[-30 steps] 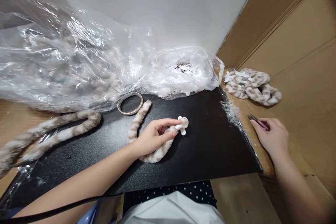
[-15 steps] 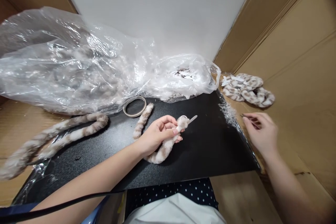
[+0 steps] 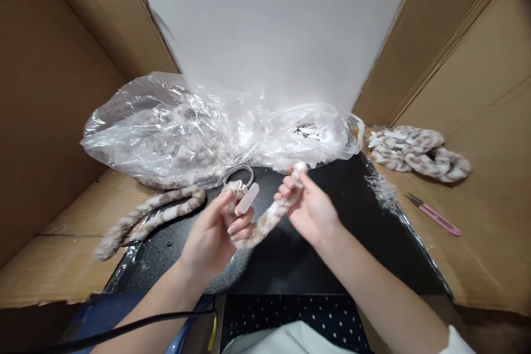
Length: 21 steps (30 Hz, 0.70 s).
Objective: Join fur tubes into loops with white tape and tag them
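Note:
A fluffy white-and-brown plush strap (image 3: 267, 222) hangs in a shallow curve between my hands, above the black tabletop. My left hand (image 3: 215, 232) is closed on one end, where a small metal fitting and a pale blank tag (image 3: 249, 198) stick out past the fingers. The other end is pinched in my right hand (image 3: 311, 204), its tip showing above the thumb. Pink-handled thread snips (image 3: 433, 214) lie on the cardboard to the right, apart from my right hand. Just behind my left hand is a roll of tape (image 3: 244, 168).
Clear plastic bags (image 3: 166, 138) with plush pieces and white bits stand along the back. A long plush strip (image 3: 145, 215) lies at the left. Finished-looking plush loops with white tags (image 3: 423, 152) rest at the right. Cardboard walls (image 3: 468, 94) flank the black tabletop (image 3: 352, 254).
My right hand has let go of the thread snips at the right and moved left to grip the strap's other end. My left hand still holds the tagged end. The view has shifted.

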{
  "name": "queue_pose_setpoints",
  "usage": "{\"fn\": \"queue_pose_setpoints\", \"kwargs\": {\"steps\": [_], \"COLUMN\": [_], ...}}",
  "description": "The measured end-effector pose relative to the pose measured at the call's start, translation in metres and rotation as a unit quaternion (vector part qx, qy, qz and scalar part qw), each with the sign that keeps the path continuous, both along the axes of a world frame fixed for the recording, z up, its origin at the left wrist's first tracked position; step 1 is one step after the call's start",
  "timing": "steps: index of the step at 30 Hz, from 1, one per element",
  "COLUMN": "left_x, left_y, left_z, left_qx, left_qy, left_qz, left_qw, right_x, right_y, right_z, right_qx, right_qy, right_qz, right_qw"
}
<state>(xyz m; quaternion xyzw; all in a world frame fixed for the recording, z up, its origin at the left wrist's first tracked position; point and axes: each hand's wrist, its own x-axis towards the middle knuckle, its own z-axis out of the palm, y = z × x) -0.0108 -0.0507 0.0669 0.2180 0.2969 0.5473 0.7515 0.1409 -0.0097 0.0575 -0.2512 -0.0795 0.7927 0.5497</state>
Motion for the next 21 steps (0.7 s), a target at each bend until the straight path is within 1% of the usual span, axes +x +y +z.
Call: {"fn": "queue_pose_setpoints", "kwargs": {"steps": [1, 3, 4, 6, 8, 10, 12, 14, 16, 18, 20, 21], "left_x": [-0.003, -0.004, -0.003, -0.001, 0.0, -0.001, -0.004, -0.004, 0.002, 0.014, 0.026, 0.031], "left_y": [0.0, 0.005, 0.009, 0.02, 0.032, 0.044, 0.054, 0.062, 0.066, 0.068, 0.068, 0.067], "left_z": [-0.01, -0.028, -0.034, -0.042, -0.044, -0.043, -0.041, -0.042, -0.046, -0.052, -0.059, -0.063], "left_qx": [-0.004, 0.005, 0.013, 0.025, 0.024, 0.014, 0.0, -0.008, -0.013, -0.019, -0.02, -0.019], "left_qy": [0.018, 0.069, 0.093, 0.121, 0.119, 0.1, 0.074, 0.061, 0.072, 0.102, 0.134, 0.148], "left_qz": [0.02, 0.038, 0.042, 0.042, 0.034, 0.021, -0.001, -0.026, -0.043, -0.043, -0.036, -0.03], "left_qw": [1.0, 0.997, 0.995, 0.991, 0.992, 0.995, 0.997, 0.998, 0.996, 0.994, 0.99, 0.988], "right_x": [0.008, 0.024, 0.031, 0.047, 0.065, 0.085, 0.103, 0.113, 0.111, 0.099, 0.084, 0.076], "right_y": [0.007, 0.018, 0.023, 0.033, 0.044, 0.053, 0.059, 0.061, 0.057, 0.05, 0.042, 0.037], "right_z": [0.002, 0.002, 0.001, 0.0, 0.002, 0.008, 0.015, 0.02, 0.018, 0.007, -0.01, -0.02], "right_qx": [0.02, 0.062, 0.082, 0.127, 0.183, 0.239, 0.27, 0.264, 0.242, 0.231, 0.242, 0.254], "right_qy": [-0.016, -0.053, -0.076, -0.132, -0.204, -0.275, -0.315, -0.317, -0.302, -0.294, -0.308, -0.326], "right_qz": [-0.02, -0.057, -0.074, -0.103, -0.12, -0.133, -0.15, -0.176, -0.189, -0.161, -0.084, -0.031], "right_qw": [0.999, 0.995, 0.991, 0.978, 0.954, 0.921, 0.898, 0.894, 0.902, 0.914, 0.916, 0.91]}}
